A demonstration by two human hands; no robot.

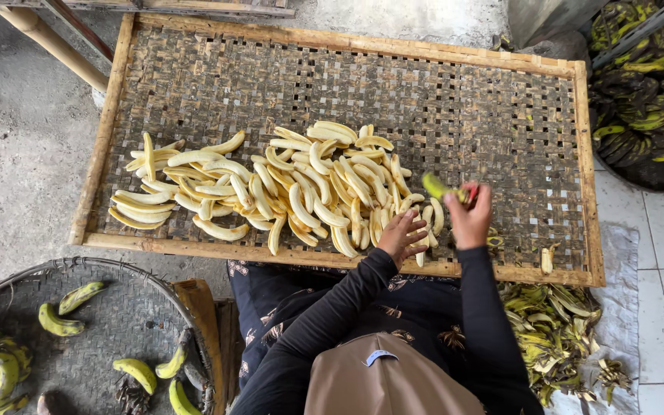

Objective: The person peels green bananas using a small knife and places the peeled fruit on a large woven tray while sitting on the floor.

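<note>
My right hand (470, 217) is closed around a small green-skinned banana (438, 186) and a red-handled tool (471, 190), held just above the woven drying tray (501, 115). My left hand (403, 234) hovers with fingers spread at the right end of a pile of peeled pale-yellow bananas (293, 192) lying on the tray. It holds nothing. Both arms wear dark long sleeves.
A round woven basket (117, 323) at lower left holds several unpeeled green-yellow bananas. Green banana peels (555, 330) lie heaped on a cloth at lower right. A dark tub of unpeeled bananas (647, 100) stands at upper right. One peel scrap (547, 260) lies near the tray's front edge.
</note>
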